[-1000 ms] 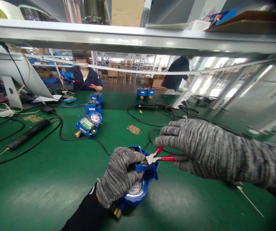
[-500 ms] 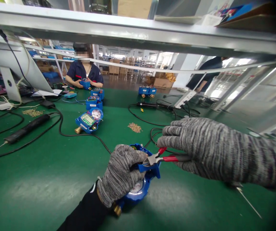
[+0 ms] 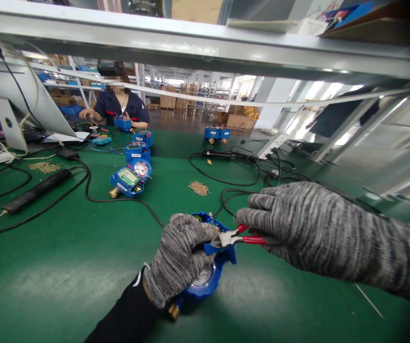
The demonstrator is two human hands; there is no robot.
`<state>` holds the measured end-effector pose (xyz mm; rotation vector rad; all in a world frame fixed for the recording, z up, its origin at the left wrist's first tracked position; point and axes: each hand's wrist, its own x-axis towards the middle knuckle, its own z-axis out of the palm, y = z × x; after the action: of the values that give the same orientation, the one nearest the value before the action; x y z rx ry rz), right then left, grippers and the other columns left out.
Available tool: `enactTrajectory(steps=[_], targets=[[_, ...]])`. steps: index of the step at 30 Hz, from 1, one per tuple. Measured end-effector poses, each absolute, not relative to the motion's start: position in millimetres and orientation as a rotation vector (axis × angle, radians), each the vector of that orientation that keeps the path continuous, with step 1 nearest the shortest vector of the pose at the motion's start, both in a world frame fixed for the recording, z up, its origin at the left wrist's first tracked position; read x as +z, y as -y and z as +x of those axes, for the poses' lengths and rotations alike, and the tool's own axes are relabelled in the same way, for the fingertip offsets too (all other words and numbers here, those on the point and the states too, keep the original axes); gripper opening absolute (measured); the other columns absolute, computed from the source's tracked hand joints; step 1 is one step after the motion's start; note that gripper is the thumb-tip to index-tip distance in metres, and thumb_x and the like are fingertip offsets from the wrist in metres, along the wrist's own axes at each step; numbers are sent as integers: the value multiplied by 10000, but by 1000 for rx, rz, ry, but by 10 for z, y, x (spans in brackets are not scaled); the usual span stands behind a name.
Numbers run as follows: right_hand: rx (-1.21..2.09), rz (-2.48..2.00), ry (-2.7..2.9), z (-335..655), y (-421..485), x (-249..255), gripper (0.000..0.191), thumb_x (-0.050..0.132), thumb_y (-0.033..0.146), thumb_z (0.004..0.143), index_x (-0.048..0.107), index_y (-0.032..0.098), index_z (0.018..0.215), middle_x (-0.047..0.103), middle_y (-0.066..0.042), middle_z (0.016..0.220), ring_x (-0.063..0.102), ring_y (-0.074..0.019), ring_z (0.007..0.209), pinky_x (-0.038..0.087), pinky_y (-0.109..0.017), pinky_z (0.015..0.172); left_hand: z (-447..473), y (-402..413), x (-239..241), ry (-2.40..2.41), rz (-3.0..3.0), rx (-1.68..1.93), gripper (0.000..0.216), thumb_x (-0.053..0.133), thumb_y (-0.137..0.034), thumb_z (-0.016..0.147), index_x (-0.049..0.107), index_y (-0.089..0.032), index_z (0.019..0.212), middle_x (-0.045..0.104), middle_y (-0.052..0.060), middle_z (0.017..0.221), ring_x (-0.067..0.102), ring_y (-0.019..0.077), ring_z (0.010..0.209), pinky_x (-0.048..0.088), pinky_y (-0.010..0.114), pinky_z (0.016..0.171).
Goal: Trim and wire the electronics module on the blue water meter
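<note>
My left hand (image 3: pixel 181 259), in a grey knitted glove, is closed on a blue water meter (image 3: pixel 210 286) with a clear round dial and a brass fitting. Thumb and fingers grip the raised blue edge of its housing and hide much of the inside. My right hand (image 3: pixel 290 219), gloved alike, is wrapped round red-handled pliers (image 3: pixel 228 237). Their metal jaws rest at that raised edge, close to my left fingertips. What lies between the jaws is too small to tell.
Beyond are an opened blue meter (image 3: pixel 129 178), a pile of small screws (image 3: pixel 198 187), black cables and a power strip (image 3: pixel 273 145). A black electric screwdriver (image 3: pixel 38 191) lies left. Across the green table (image 3: pixel 65 267), a co-worker (image 3: pixel 121 107) handles another meter. A metal shelf beam (image 3: pixel 190 45) crosses above.
My right hand and the pliers' handles have shifted slightly right and down; the jaws stay at the housing edge. The co-worker's one hand has moved off their meter, outward to the left.
</note>
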<state>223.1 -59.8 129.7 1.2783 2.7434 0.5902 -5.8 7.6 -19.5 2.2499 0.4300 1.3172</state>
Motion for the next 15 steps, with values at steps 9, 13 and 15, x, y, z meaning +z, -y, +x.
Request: enactTrajectory(steps=[9,13,15], targets=[[558,1332,-2833,2167,669,1292,558,915,96,543,759,162,1075,641,-132,1007,646,-381,798,565,-463,627,-32,-57,-154,-452,2281,1451,144,680,-329,951,726,-234,1048,718,23,941,653,204,889,497,398,854],[557,1416,-2858,2205,686,1205,481,840,132,597,756,184,1069,643,-113,1032,646,-381,838,567,-478,670,-44,-49,-173,-456,2309,1427,181,682,-313,941,738,-239,1097,731,17,978,649,206,921,494,389,873],[553,1418,-2877,2210,689,1199,410,779,154,650,761,185,1058,651,-116,1028,655,-374,831,575,-472,661,-48,-47,-180,-458,2310,1397,198,694,-301,929,744,-254,1114,733,5,990,640,205,925,482,388,876]])
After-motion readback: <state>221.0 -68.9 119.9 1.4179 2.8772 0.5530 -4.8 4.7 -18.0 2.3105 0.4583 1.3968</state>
